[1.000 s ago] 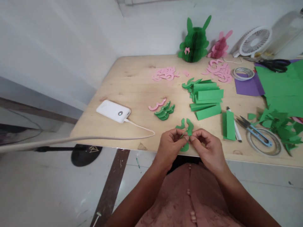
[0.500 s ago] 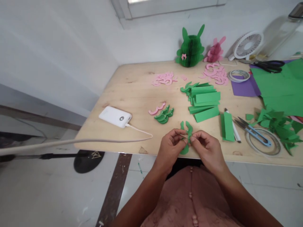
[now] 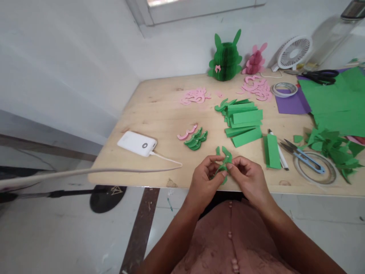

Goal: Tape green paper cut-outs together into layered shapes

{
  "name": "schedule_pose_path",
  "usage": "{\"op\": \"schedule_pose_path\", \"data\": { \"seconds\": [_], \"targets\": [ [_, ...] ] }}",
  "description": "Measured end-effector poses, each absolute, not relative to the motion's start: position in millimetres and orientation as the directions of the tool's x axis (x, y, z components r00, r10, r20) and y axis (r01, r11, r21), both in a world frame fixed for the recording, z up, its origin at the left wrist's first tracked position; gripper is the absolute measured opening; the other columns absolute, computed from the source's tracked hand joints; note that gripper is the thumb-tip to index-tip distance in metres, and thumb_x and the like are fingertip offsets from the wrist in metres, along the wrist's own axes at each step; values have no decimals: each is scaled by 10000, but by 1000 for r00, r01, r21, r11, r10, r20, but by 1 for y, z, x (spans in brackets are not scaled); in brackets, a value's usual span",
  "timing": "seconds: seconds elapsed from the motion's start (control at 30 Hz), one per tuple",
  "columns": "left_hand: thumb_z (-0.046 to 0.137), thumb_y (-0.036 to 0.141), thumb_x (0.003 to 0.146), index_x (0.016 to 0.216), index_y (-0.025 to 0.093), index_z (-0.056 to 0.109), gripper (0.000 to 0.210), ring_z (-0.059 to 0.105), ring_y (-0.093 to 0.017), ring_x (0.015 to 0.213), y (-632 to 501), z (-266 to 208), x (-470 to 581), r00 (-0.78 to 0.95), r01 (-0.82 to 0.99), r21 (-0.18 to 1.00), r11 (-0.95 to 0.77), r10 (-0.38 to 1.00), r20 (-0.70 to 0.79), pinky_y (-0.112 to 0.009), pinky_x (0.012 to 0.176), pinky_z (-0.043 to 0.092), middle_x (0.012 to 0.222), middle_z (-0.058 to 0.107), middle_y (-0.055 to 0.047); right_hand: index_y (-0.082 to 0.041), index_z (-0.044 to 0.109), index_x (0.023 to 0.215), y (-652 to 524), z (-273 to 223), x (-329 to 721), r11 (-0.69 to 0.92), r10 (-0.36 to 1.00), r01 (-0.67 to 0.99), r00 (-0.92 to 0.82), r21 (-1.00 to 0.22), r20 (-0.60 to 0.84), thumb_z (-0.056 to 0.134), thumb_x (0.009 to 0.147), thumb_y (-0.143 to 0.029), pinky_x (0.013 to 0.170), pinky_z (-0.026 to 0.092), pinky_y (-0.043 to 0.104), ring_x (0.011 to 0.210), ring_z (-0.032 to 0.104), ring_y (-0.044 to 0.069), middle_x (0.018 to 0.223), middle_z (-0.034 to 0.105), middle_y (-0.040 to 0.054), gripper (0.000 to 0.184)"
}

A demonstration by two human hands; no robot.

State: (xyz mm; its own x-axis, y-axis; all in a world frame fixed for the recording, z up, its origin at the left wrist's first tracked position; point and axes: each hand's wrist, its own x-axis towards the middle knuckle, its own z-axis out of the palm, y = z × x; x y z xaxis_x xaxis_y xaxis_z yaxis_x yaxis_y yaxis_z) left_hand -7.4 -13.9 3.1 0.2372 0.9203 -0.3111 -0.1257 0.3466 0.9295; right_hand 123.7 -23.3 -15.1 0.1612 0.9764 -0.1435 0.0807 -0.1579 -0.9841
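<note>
Close to the table's front edge, my left hand [image 3: 207, 177] and my right hand [image 3: 249, 176] pinch a green paper cutout [image 3: 227, 156] between them. Its curved, wavy upper end sticks up past my fingertips, and part of it is hidden by them. Another bit of green paper [image 3: 218, 150] shows just behind my left fingers. Beyond my hands, to the left, lie a small stack of scalloped green paper pieces [image 3: 195, 139] and a wavy pink paper strip [image 3: 187, 132]. Folded green paper strips [image 3: 246, 117] are piled farther back, right of centre.
Blue-handled scissors [image 3: 306, 158] rest across a tape roll [image 3: 298, 173], beside a marker [image 3: 282, 154] and green scraps [image 3: 333, 148]. A white power bank [image 3: 137, 143] with a cable sits left. Green [image 3: 226, 61] and pink [image 3: 254, 61] paper rabbits and a fan [image 3: 295, 53] stand at the back.
The green cutout has turned and bent between my fingers, its upper end now angled differently. Both hands stay nearly in place. The whole view has shifted slightly.
</note>
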Motion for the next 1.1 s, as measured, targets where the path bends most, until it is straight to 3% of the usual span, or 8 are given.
{"op": "schedule_pose_path", "data": {
  "seconds": [0.2, 0.37, 0.6, 0.77, 0.93, 1.1],
  "targets": [
    [667, 273, 723, 949, 155, 608, 261, 561, -114, 653, -19, -1, -13, 126, -136, 935, 327, 942, -311, -214, 598, 450, 690, 616, 2, -167, 566, 677, -22, -16, 127, -199, 966, 3, 168, -980, -196, 649, 733, -447, 476, 309, 217, 515, 389, 83, 567, 465, -46, 297],
    [647, 304, 750, 791, 148, 642, 161, 563, -115, 626, -20, -7, -17, 32, -45, 963, 267, 963, -266, -208, 561, 448, 689, 653, -17, -164, 569, 695, -21, -18, 126, -204, 966, 3, 162, -979, -200, 640, 749, -463, 460, 298, 214, 510, 378, 81, 560, 454, -45, 312],
    [665, 330, 725, 733, 146, 666, 184, 552, -113, 615, -20, -7, -16, -1, -89, 958, 274, 962, -275, -207, 547, 464, 703, 657, -28, -174, 564, 676, -21, -19, 124, -129, 981, 88, 157, -988, -114, 604, 791, -438, 448, 329, 211, 510, 404, 88, 560, 484, -34, 291],
    [653, 344, 738, 824, 149, 667, 213, 580, -134, 639, -21, -15, -17, -31, -79, 964, 256, 965, -259, -217, 554, 476, 700, 662, -30, -179, 616, 749, -25, -25, 128, -45, 989, 217, 145, -975, -13, 572, 832, -428, 513, 421, 230, 580, 533, 123, 672, 598, 4, 266],
    [567, 313, 817, 786, 166, 662, 178, 591, -143, 684, -16, -27, -23, -111, 156, 984, 80, 992, -63, -246, 662, 464, 716, 664, -19, -188, 650, 904, -31, -29, 129, 67, 987, 442, 104, -895, 126, 520, 879, -372, 634, 488, 272, 724, 635, 171, 860, 675, 56, 227],
    [567, 261, 802, 816, 186, 691, 146, 603, -176, 727, -3, -35, -26, -185, 452, 891, -28, 975, 124, -280, 696, 450, 749, 681, -36, -193, 630, 935, -41, -37, 131, 191, 964, 571, 44, -798, 262, 507, 884, -298, 654, 499, 288, 756, 651, 184, 897, 686, 73, 169]
  ]
}}
